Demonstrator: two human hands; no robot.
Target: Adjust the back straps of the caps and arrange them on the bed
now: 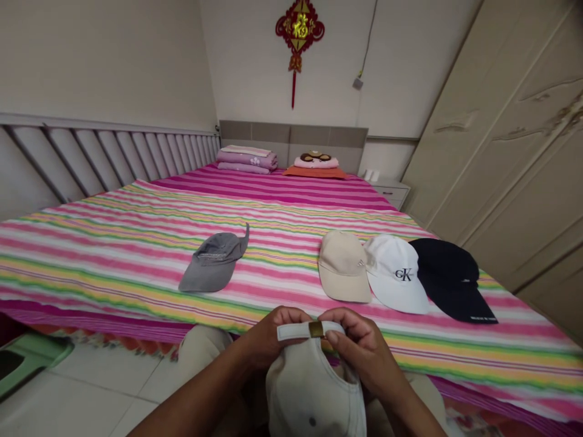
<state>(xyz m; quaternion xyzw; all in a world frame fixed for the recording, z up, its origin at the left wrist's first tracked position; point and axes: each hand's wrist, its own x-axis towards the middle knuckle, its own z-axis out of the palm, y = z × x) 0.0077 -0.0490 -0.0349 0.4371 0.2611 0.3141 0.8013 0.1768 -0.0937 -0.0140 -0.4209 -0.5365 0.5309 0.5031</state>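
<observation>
Low in the head view, a pale grey-white baseball cap point(314, 388) is held with its back opening facing up. Its adjusting strap point(294, 331) runs through a brass-coloured buckle point(316, 329). My left hand point(273, 334) is closed on the strap's left side, with some fingers hidden behind it. On the other side of the buckle, my right hand point(359, 343) pinches the strap between thumb and fingers. Beyond my hands lie a grey cap point(216, 261) to the left, and a beige cap point(342, 267), a white cap point(396, 273) and a black cap point(449, 276) in a row to the right.
The caps lie on a bed with a striped sheet point(136, 243). Folded bedding point(246, 161) and a pink folded item point(316, 162) sit by the headboard point(328, 142). A green stool point(36, 358) stands at lower left, a wardrobe point(492, 152) at right.
</observation>
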